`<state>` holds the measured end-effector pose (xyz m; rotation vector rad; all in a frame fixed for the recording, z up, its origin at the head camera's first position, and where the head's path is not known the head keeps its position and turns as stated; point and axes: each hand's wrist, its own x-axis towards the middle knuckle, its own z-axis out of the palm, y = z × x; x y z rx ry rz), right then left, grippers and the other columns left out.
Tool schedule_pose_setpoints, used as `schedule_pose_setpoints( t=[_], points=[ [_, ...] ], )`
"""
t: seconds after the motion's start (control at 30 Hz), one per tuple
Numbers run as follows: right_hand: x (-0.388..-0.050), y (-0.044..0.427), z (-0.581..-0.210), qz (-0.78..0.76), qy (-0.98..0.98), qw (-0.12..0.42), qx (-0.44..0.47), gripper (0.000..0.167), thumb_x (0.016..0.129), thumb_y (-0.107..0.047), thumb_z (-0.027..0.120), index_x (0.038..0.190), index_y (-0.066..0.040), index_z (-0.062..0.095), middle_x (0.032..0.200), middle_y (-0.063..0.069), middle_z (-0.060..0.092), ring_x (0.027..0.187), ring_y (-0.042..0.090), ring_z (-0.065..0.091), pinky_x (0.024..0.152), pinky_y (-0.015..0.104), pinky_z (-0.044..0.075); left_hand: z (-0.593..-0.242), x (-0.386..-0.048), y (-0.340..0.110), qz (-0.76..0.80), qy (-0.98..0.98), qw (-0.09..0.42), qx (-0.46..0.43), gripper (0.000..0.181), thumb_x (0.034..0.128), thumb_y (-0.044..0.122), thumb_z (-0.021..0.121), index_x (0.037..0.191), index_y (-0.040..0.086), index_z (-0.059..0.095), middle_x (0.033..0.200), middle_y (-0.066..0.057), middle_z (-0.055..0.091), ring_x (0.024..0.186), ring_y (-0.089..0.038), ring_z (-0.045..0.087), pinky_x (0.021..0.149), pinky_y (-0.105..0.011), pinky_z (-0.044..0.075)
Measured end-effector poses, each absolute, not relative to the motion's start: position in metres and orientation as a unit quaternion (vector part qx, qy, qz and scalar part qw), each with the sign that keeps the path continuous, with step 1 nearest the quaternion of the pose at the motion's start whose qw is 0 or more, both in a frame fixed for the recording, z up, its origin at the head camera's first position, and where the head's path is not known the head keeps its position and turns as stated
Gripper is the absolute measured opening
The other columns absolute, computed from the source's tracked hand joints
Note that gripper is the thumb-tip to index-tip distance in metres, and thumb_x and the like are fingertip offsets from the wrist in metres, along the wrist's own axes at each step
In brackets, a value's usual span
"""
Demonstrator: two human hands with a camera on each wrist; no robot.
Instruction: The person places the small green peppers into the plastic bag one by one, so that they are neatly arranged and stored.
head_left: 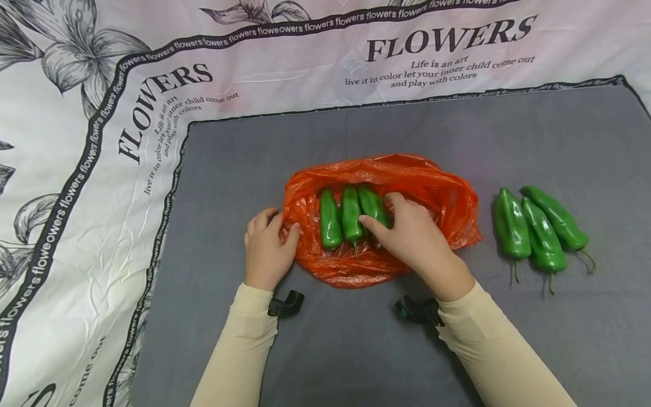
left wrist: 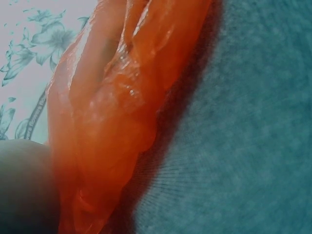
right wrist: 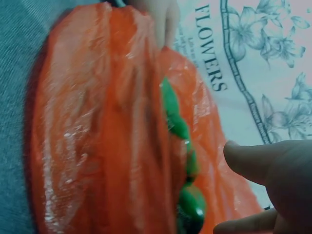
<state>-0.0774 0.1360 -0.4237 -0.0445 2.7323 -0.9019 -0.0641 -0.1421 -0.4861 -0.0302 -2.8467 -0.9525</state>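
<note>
In the head view an orange-red plastic bag (head_left: pixel 346 277) lies with its mouth spread upward. Three green peppers (head_left: pixel 330 220) lie side by side in it. My left hand (head_left: pixel 267 249) holds the bag's left edge between thumb and fingers; in the left wrist view the bag (left wrist: pixel 112 126) hides most of that grip. Over the rightmost pepper in the bag (head_left: pixel 373 204) is my right hand (head_left: pixel 414 232), thumb and fingers spread apart. From the right wrist, the thumb (right wrist: pixel 253 158) and a finger show a gap with no pepper between them.
Three more green peppers (head_left: pixel 544 237) lie close together to the right of the bag, stems toward me. Grey cloth (head_left: pixel 239 164) surrounds the bag, bordered by a white printed band (head_left: pixel 305 68) at the back and left. Each wrist wears a black device (head_left: pixel 287 304).
</note>
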Motion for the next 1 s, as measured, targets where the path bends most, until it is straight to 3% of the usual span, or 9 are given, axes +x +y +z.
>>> schedule_pose_setpoints(
  t=[0.27, 0.4, 0.67, 1.0],
  points=[
    [-0.069, 0.135, -0.408, -0.274, 0.952, 0.130, -0.021, 0.075, 0.096, -0.064, 0.065, 0.141, -0.006, 0.055, 0.124, 0.015, 0.064, 0.115, 0.036, 0.062, 0.096, 0.061, 0.051, -0.486, -0.065, -0.141, -0.308, -0.949, 0.062, -0.009, 0.040, 0.1019, 0.031, 0.064, 0.126, 0.001, 0.073, 0.144, -0.018, 0.057, 0.136, -0.043, 0.044, 0.115, -0.059, 0.028],
    [-0.065, 0.135, -0.402, -0.273, 0.956, 0.104, -0.031, 0.070, 0.096, -0.060, 0.066, 0.141, -0.007, 0.058, 0.120, 0.013, 0.065, 0.111, 0.034, 0.063, 0.093, 0.059, 0.052, -0.487, -0.065, -0.141, -0.310, -0.948, 0.066, -0.005, 0.039, 0.1014, 0.031, 0.065, 0.127, 0.002, 0.073, 0.144, -0.018, 0.058, 0.136, -0.042, 0.044, 0.114, -0.058, 0.028],
    [-0.060, 0.141, -0.385, -0.294, 0.953, 0.062, -0.047, 0.064, 0.099, -0.055, 0.064, 0.142, -0.008, 0.061, 0.136, 0.015, 0.064, 0.122, 0.037, 0.062, 0.098, 0.062, 0.049, -0.487, -0.065, -0.141, -0.313, -0.947, 0.067, -0.002, 0.040, 0.1018, 0.031, 0.065, 0.127, 0.001, 0.073, 0.144, -0.018, 0.058, 0.136, -0.042, 0.044, 0.115, -0.058, 0.028],
    [-0.056, 0.155, -0.371, -0.326, 0.943, -0.025, -0.056, 0.050, 0.100, -0.045, 0.068, 0.135, -0.010, 0.067, 0.130, 0.012, 0.065, 0.121, 0.036, 0.060, 0.099, 0.061, 0.048, -0.487, -0.066, -0.141, -0.314, -0.947, 0.069, -0.001, 0.040, 0.1020, 0.031, 0.065, 0.127, 0.001, 0.073, 0.144, -0.018, 0.058, 0.137, -0.042, 0.044, 0.115, -0.058, 0.028]
  ],
)
